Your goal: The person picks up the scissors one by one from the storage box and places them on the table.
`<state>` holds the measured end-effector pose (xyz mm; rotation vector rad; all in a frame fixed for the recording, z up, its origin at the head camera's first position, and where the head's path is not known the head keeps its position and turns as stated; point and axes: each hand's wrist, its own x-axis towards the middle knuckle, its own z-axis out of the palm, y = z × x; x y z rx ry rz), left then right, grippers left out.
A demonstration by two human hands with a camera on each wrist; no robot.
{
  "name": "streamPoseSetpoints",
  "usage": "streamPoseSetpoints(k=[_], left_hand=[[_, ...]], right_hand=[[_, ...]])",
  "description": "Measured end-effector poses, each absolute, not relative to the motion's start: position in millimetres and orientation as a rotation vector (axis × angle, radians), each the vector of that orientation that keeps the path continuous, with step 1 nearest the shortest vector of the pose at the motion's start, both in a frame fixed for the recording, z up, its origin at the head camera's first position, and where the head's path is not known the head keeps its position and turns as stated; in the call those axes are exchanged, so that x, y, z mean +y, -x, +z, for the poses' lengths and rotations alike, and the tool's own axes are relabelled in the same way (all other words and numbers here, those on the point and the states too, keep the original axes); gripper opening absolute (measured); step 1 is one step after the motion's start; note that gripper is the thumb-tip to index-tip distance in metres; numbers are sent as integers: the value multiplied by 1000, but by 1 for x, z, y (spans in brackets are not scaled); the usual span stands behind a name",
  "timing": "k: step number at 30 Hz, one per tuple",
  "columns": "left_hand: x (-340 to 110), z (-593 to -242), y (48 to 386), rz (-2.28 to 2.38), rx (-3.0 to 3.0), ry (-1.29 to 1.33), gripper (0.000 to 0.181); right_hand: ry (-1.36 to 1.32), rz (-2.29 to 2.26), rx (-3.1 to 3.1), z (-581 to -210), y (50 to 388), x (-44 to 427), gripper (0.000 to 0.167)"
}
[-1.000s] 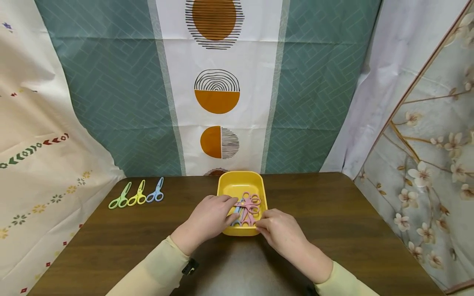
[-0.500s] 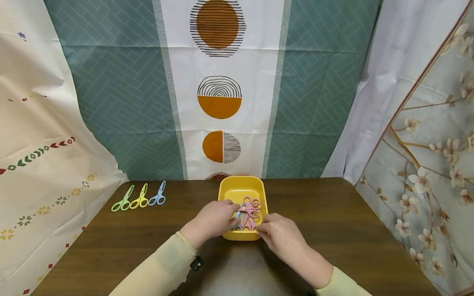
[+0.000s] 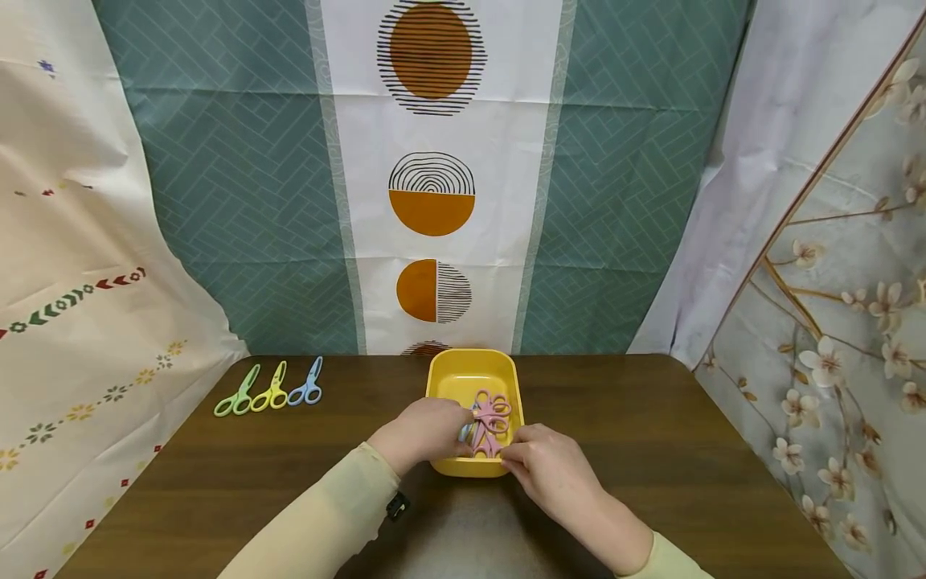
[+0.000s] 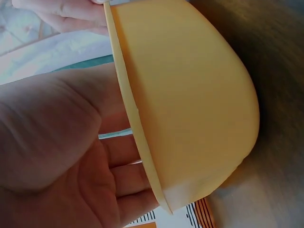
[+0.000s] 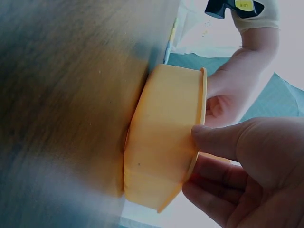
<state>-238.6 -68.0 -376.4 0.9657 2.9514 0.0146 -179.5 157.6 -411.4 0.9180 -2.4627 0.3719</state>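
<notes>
A yellow bin point(image 3: 473, 362) stands near the table's middle, with pink scissors point(image 3: 493, 414) and blue scissors point(image 3: 465, 432) overlapping inside. My left hand point(image 3: 425, 434) reaches over the bin's left side, its thumb and fingers apart around the blue scissors. In the left wrist view, the wall of the bin point(image 4: 190, 95) hides the fingertips of that hand point(image 4: 71, 137). With thumb and fingers, my right hand point(image 3: 557, 474) pinches the rim at the near right corner; the right wrist view shows the thumb of this hand point(image 5: 237, 166) against the outside of the bin point(image 5: 166, 133).
Green scissors point(image 3: 239, 398), yellow scissors point(image 3: 272, 394) and light blue scissors point(image 3: 307, 388) lie in a row at the far left of the brown table point(image 3: 217, 474). A patterned curtain point(image 3: 434, 121) hangs behind the table's back edge, with more fabric at both sides.
My left hand has shifted right, farther over the scissors in the bin, covering more of the blue pair. My right hand keeps its hold on the rim.
</notes>
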Motion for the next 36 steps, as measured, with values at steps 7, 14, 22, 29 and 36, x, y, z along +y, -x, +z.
streamPoseSetpoints(k=[7,14,22,29,36], left_hand=[[-62,-380,244,-12,2926,-956,29],[-56,-386,247,-52,2941,-943,26],[-53,-389,246,-140,2985,-952,30],[-50,-394,250,-163,2986,-938,23],[-51,-394,250,-151,3001,-931,24]], right_hand=[[-942,385,-2458,-411,181,159,8],[-957,368,-2410,-415,182,161,10],[-946,361,-2406,-415,181,160,10],[-934,366,-2445,-414,181,161,9],[-943,361,-2440,-413,182,160,9]])
